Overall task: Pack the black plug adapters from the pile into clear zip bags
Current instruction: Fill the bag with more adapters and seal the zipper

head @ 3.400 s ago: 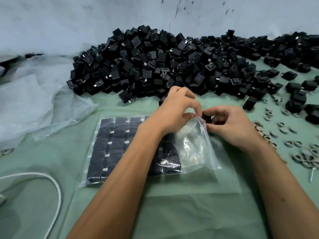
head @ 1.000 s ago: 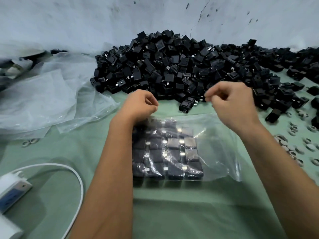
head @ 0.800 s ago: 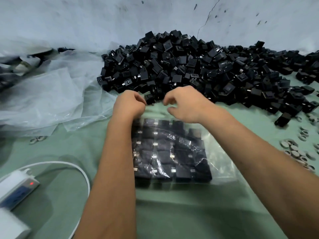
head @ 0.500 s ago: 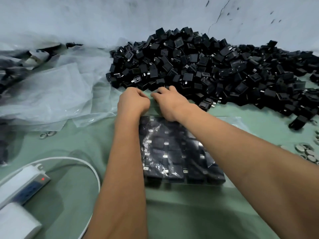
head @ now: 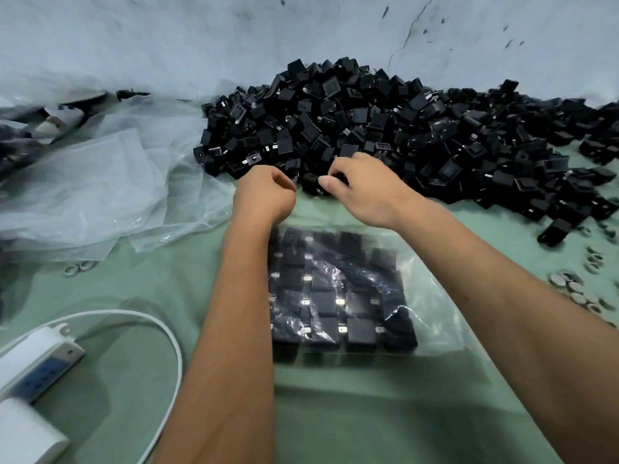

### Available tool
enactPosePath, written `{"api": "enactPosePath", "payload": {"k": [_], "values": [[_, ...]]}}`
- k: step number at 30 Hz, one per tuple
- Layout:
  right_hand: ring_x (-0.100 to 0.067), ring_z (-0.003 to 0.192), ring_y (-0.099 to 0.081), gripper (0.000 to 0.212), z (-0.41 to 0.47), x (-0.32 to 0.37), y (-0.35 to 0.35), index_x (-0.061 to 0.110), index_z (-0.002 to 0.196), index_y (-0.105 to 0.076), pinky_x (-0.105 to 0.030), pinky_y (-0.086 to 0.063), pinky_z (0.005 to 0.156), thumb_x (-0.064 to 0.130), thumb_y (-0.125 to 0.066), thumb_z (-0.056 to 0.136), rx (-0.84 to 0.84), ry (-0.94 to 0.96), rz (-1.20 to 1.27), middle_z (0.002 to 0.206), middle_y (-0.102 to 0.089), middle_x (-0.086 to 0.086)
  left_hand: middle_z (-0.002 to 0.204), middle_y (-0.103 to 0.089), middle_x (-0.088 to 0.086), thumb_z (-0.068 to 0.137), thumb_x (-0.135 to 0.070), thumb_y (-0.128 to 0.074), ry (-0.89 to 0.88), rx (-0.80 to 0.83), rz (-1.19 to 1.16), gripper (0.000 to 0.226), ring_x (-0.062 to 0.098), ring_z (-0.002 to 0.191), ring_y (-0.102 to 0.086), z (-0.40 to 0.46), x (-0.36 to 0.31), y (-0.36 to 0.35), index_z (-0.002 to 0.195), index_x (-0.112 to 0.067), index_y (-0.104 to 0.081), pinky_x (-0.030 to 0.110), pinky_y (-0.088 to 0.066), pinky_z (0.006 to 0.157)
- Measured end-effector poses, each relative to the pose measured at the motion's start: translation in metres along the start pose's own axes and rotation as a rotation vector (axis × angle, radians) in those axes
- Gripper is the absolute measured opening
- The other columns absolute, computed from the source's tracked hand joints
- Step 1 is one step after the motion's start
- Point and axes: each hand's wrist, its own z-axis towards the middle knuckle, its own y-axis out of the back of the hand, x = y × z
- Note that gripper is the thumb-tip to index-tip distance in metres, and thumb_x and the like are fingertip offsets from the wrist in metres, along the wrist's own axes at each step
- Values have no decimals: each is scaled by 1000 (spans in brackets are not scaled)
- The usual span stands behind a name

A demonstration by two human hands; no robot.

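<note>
Head view: glossy clear zip bag (head: 432, 316) of gridded black adapters (head: 338, 296), both hands' (head: 268, 195) grips unclear.

Both lifted off the zip bag (head: 432, 296) mouth since half a second ago: left hand (head: 264, 195) and right hand (head: 365, 192) now reaching into the near edge of the adapter pile (head: 402, 128). Right fingers curled around, seemingly, one black adapter (head: 313, 184). Left fist curled, contents hidden.

Glossy clear plastic zip bag (head: 432, 316), matt black adapters (head: 360, 329)
</note>
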Motion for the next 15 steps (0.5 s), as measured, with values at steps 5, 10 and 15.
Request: {"api": "enactPosePath", "payload": {"k": [5,10,15], "values": [[-19,90,-63,29,-68,-40,21,11,118,-66,-30,-43,76,31,-49,108,-360,-171,273,95,-68,0,83,-72,-9,90,-8,-66,-247,174,32,25,2,80,-65,-16,-38,-22,82,-31,-72,18,-50,68],[-8,68,-63,20,-122,-86,14,28,97,-64,-26,-47,58,36,-48,106,-673,-430,670,90,-73,0,100,-63,-16,94,-2,-64,-612,427,32,34,6,95,-59,-49,-79,-63,103,-32,-78,21,-49,87],[-10,63,-55,7,-144,-121,-4,19,102,-68,-16,-41,45,21,-62,103,-524,-602,1184,95,-68,-12,124,-52,-5,96,5,-54,-794,556,233,52,17,125,-33,-70,-87,-98,118,-38,-74,30,-26,113]]}}
